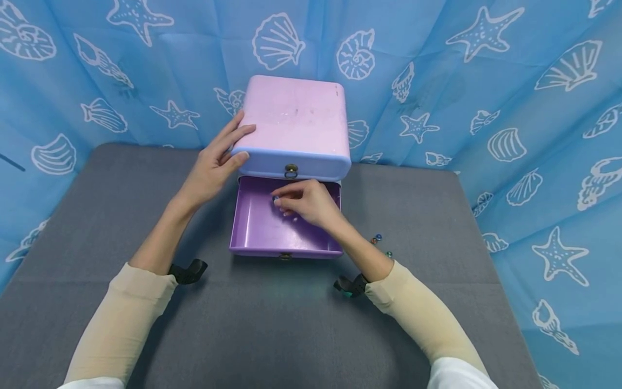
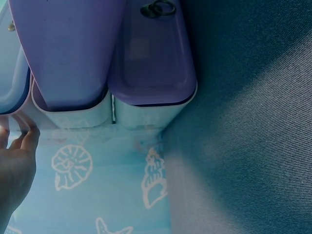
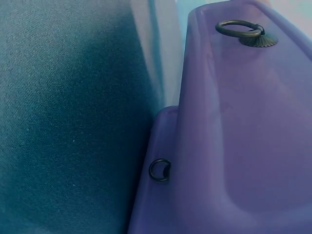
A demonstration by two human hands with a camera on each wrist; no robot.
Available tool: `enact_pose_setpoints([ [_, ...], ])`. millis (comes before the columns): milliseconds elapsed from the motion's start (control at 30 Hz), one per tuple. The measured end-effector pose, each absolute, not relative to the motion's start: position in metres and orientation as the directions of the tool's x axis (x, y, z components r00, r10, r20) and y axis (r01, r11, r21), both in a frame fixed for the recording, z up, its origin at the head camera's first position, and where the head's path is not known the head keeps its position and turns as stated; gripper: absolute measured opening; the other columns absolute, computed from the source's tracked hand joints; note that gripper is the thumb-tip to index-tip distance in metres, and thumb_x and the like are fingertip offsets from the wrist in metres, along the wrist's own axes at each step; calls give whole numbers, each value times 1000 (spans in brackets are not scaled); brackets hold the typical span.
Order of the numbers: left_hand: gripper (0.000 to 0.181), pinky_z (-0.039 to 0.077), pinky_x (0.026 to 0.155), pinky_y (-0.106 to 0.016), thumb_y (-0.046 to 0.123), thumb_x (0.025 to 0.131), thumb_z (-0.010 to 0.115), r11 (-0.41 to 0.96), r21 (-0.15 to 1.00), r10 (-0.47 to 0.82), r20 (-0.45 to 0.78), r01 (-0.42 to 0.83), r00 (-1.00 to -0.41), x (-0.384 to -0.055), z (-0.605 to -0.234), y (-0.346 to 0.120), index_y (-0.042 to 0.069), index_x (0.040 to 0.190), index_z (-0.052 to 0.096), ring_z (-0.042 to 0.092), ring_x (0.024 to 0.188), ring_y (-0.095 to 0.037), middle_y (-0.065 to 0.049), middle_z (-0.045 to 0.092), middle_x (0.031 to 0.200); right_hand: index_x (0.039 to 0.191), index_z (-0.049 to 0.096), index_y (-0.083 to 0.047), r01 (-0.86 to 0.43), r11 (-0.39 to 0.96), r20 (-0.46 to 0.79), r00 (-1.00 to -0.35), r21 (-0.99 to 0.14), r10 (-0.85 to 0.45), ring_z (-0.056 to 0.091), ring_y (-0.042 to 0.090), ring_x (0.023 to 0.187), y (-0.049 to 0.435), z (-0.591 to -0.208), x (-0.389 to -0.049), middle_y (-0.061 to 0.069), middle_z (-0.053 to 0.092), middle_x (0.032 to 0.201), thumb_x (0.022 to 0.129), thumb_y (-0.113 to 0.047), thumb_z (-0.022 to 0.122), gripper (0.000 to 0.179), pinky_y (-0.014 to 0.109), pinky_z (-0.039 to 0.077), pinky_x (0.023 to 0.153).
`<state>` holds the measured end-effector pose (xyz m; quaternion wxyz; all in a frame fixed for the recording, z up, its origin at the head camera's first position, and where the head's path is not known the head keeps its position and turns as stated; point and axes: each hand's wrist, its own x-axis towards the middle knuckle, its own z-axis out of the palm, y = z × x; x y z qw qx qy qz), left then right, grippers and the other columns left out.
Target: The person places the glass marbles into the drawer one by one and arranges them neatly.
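Note:
A small drawer cabinet (image 1: 293, 116) with a pink top stands at the back of the table. Its blue top drawer (image 1: 262, 163) is closed, while the purple drawer (image 1: 252, 232) below it is pulled out. My left hand (image 1: 214, 162) rests against the cabinet's upper left side, fingers extended onto the top; in the left wrist view that hand (image 2: 17, 170) touches the cabinet's side. Over the pulled-out drawer, my right hand (image 1: 308, 202) pinches a dark blue marble (image 1: 275, 199) between thumb and fingertips. The right wrist view shows the drawer's front (image 3: 263, 117), not the hand.
Several glass marbles, including a blue marble (image 1: 379, 236) and a green marble (image 1: 389, 254), lie on the grey table (image 1: 427, 302) right of the drawer. A lower purple drawer (image 2: 151, 58) is closed. A blue shell-print curtain (image 1: 413, 32) hangs behind the cabinet.

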<state>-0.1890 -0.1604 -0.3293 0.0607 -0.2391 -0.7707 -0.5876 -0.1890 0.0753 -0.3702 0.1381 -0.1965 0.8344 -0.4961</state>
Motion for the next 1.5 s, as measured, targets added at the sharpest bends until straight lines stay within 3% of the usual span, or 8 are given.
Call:
enact_pose_setpoints([
  [300,47,29,117,-39,11,102,55,172,880,293,383,442,-876,-189,-328,-160,4,148,45,16,151,-16,-3,16,166,108,77,-4,-15,446,-189,-892,-895,-410,72,19,66,70,-369,-190,4,74,75,90,-11,75,19,31,60,64],
  [800,49,28,117,-45,13,102,57,202,876,288,374,438,-881,-205,-348,-166,13,150,46,15,151,-13,7,15,165,113,73,3,256,342,-384,-838,-904,-388,72,17,66,68,-372,-191,16,75,85,91,-2,71,23,32,60,69],
  [1067,50,29,117,-44,13,101,58,198,874,289,381,444,-878,-206,-349,-166,14,150,47,15,150,-13,9,15,165,114,72,3,271,337,-396,-832,-902,-390,72,16,66,68,-371,-192,17,75,87,91,1,70,24,32,60,70],
  [1333,49,28,117,-47,11,102,55,209,885,292,349,415,-891,-188,-327,-160,5,149,43,15,151,-17,-2,14,166,113,73,4,259,343,-388,-834,-903,-393,71,16,65,68,-370,-191,17,74,85,90,1,70,23,33,60,69],
  [1500,48,28,117,-48,10,102,54,215,884,292,348,416,-891,-186,-326,-159,4,149,43,15,151,-17,-2,14,166,110,74,4,250,328,-373,-841,-911,-392,72,16,65,71,-368,-189,17,75,85,91,0,70,21,33,60,69],
])
